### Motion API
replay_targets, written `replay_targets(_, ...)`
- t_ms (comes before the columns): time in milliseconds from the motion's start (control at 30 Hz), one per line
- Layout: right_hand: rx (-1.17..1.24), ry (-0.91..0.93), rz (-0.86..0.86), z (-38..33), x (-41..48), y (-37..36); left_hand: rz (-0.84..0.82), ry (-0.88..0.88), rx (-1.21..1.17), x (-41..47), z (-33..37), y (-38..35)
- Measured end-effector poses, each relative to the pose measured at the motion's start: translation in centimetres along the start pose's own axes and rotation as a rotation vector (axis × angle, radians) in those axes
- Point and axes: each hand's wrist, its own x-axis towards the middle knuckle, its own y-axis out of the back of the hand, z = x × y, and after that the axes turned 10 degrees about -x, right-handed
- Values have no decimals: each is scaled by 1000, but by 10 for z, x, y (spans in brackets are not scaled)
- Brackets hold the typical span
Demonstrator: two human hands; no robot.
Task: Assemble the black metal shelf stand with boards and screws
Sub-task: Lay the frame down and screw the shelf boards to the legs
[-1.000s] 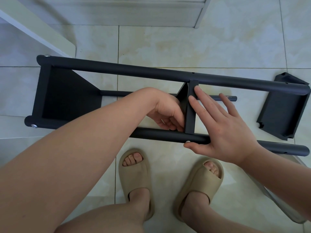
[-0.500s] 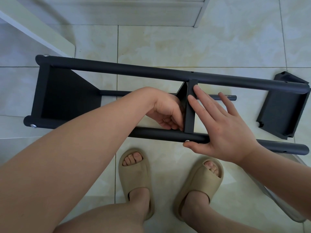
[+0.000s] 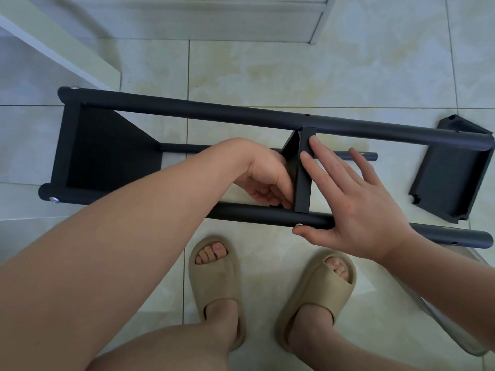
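The black metal stand (image 3: pixel 214 111) lies on its side on the tiled floor, with an end board (image 3: pixel 107 156) fixed at its left. A middle board (image 3: pixel 304 180) stands between the far tube and the near tube (image 3: pixel 254 212). My left hand (image 3: pixel 267 180) reaches inside the frame, its fingers curled against the board's left face by the near tube; what they hold is hidden. My right hand (image 3: pixel 356 204) lays straight fingers on the board's edge. Its thumb rests under the near tube beside a silver screw head (image 3: pixel 299 225). A loose black board (image 3: pixel 452 175) lies at the right.
My feet in beige slippers (image 3: pixel 217 285) stand just in front of the near tube. A white furniture edge (image 3: pixel 67 54) slants in at the upper left, and a white base (image 3: pixel 214 20) runs along the top. A pale strip (image 3: pixel 442 325) lies at the lower right.
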Motion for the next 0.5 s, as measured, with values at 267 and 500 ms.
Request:
replay_targets(267, -6, -3, -12, 0, 1, 2, -6, -34, -23, 1, 0, -2)
replay_targets(500, -2, -6, -19, -1, 0, 2, -12, -35, -4, -3, 4, -2)
